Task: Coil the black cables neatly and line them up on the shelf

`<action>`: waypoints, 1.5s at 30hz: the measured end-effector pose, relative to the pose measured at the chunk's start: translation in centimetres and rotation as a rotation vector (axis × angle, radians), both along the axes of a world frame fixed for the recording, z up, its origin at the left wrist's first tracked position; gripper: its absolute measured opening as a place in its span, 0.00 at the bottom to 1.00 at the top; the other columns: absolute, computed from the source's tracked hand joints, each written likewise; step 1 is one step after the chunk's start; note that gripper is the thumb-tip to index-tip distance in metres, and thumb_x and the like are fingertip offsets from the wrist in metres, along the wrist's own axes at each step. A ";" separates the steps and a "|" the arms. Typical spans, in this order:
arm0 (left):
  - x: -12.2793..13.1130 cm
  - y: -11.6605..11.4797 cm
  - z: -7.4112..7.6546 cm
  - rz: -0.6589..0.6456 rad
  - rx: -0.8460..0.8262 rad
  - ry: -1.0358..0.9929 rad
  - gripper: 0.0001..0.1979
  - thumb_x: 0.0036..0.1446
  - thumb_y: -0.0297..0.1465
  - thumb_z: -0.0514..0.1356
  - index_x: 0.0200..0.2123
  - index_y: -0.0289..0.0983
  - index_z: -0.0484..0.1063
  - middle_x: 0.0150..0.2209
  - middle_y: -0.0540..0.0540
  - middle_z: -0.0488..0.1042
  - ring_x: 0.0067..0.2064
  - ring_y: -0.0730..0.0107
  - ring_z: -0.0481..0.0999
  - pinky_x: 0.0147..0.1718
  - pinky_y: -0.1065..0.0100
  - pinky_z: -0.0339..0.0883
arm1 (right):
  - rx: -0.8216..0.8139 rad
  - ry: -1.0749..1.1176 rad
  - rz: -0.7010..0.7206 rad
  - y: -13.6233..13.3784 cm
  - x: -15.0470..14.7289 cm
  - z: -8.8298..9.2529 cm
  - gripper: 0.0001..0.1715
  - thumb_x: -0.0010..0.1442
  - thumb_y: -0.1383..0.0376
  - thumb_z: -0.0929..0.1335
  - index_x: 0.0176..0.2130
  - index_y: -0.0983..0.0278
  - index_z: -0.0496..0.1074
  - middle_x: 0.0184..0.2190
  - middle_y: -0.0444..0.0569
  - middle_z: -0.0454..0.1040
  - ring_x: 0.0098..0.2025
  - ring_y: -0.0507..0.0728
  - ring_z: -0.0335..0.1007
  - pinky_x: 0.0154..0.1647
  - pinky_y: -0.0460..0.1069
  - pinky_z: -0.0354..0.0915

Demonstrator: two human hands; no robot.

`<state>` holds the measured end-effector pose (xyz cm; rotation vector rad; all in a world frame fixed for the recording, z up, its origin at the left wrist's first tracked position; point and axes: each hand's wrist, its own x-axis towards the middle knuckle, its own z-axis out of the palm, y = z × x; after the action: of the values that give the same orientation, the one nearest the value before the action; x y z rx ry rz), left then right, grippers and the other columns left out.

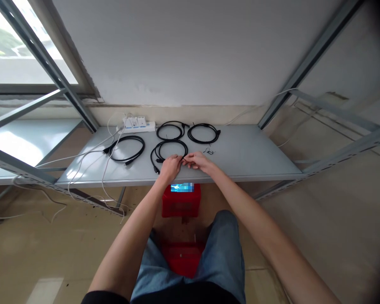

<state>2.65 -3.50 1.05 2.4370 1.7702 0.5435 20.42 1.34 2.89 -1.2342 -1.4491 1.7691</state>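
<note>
The coiled cable (186, 147), near the shelf's (250, 156) front edge, extends beyond the left hand (171, 168) — fingers closed on its near rim. The right hand's (196, 161) fingers pinch together alongside — anything held is indiscernible.

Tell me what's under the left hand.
The grey shelf shows around the left hand, and the nearest coiled black cable runs up to it; whatever lies directly beneath is covered.

Shelf (256, 162): grey, flat
Power strip (150, 126): white, back left
Left cable (144, 147): black, looped
Back cable (157, 131): black, coiled
Front cable (174, 141): black, coiled
Right cable (202, 142): black, coiled
Ties (210, 152): thin, black, near right cable
</note>
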 end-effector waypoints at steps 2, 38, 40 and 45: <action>0.1 0.0 0.0 0.011 -0.003 0.008 0.18 0.76 0.35 0.48 0.47 0.38 0.78 0.43 0.40 0.77 0.45 0.60 0.77 0.43 0.65 0.65 | 0.203 -0.058 0.035 0.1 0.1 -0.7 0.10 0.66 0.64 0.72 0.33 0.66 0.74 0.29 0.50 0.79 0.22 0.49 0.67 0.16 0.43 0.48; -0.1 0.1 -0.3 -0.006 0.014 0.000 0.17 0.75 0.34 0.50 0.53 0.38 0.77 0.44 0.40 0.78 0.49 0.58 0.78 0.48 0.64 0.67 | 0.336 -0.396 -0.297 -1.7 -2.0 -0.6 0.10 0.58 0.67 0.72 0.25 0.63 0.75 0.25 0.49 0.78 0.27 0.54 0.67 0.26 0.47 0.57; -0.1 0.1 -0.3 -0.008 0.010 -0.007 0.17 0.75 0.34 0.49 0.54 0.38 0.77 0.44 0.40 0.78 0.49 0.58 0.78 0.48 0.64 0.67 | 0.037 -0.223 -0.299 -0.9 -1.8 -0.1 0.09 0.56 0.67 0.72 0.25 0.65 0.74 0.23 0.49 0.77 0.21 0.50 0.60 0.20 0.46 0.50; -0.1 0.1 -0.4 -0.020 0.007 -0.014 0.17 0.75 0.33 0.49 0.54 0.38 0.77 0.46 0.40 0.78 0.49 0.59 0.77 0.47 0.64 0.67 | -0.269 -0.048 -0.194 0.1 -0.9 0.1 0.06 0.56 0.70 0.73 0.28 0.67 0.73 0.21 0.47 0.74 0.16 0.45 0.53 0.14 0.44 0.41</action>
<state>2.56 -3.35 0.63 2.4466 1.7390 0.5643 19.49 1.41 2.98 -1.5076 -1.0982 1.8531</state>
